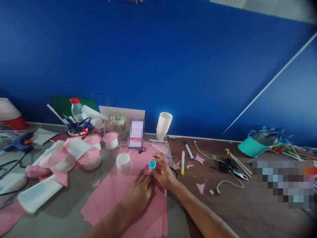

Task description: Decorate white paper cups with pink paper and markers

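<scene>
Paper sheet on desk at lower centre, cup on it, glue gun far left, scissors right, tall cup behind.

On the tabletop we see a glue gun far left, a leaning white cup by the wall, a yellow marker, scissors beside a white cable, and a teal container at right.
</scene>
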Demonstrator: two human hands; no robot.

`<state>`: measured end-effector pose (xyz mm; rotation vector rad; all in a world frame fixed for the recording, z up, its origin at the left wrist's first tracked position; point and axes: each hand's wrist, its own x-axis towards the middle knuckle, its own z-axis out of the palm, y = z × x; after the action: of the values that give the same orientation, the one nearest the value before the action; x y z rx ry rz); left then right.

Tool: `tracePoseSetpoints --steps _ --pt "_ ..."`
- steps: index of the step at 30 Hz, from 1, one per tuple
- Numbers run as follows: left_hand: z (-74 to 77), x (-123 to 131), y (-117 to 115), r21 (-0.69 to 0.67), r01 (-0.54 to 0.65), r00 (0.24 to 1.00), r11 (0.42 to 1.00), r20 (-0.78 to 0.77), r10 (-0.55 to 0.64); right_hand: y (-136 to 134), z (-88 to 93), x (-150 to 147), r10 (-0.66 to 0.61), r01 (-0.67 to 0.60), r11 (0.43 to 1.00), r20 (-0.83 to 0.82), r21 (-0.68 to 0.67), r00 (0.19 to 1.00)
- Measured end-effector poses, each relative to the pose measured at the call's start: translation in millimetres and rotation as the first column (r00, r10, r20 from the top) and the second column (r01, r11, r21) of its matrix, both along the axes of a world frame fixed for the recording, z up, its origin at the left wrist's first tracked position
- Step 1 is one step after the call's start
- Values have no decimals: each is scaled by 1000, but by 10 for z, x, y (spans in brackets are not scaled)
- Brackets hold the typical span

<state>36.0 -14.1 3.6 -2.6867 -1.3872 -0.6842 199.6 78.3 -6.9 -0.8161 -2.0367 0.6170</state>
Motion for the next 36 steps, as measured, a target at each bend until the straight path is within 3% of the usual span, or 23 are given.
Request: tracePoseSetpoints --steps 8,13,21,25,29,32,36 --pt "61 67 -40 -117 9 994 993 -105 -22 -14 47 -30 -25 13 993 -102 -113 994" --pt "135 65 -41 -113 12 984 994 -178 -32 -14 139 1 -179 98 947 -245 -307 953" --pt "231 59 -69 -76 22 988 997 -154 -33 52 179 49 -359 210 875 -292 -436 887" --pt "225 63 -104 47 56 998 997 -29 -54 12 229 52 -428 302 866 -279 -398 860" --pt "114 81 -115 195 91 995 977 15 -96 -96 223 11 -453 371 870 -231 -325 861" --pt "48 100 -106 136 118 993 984 -4 -119 -168 166 -32 -439 392 886 -178 -247 881" --pt "69 134 -108 -9 138 986 990 -93 -138 -208 112 -60 -372 370 925 -2 91 928"
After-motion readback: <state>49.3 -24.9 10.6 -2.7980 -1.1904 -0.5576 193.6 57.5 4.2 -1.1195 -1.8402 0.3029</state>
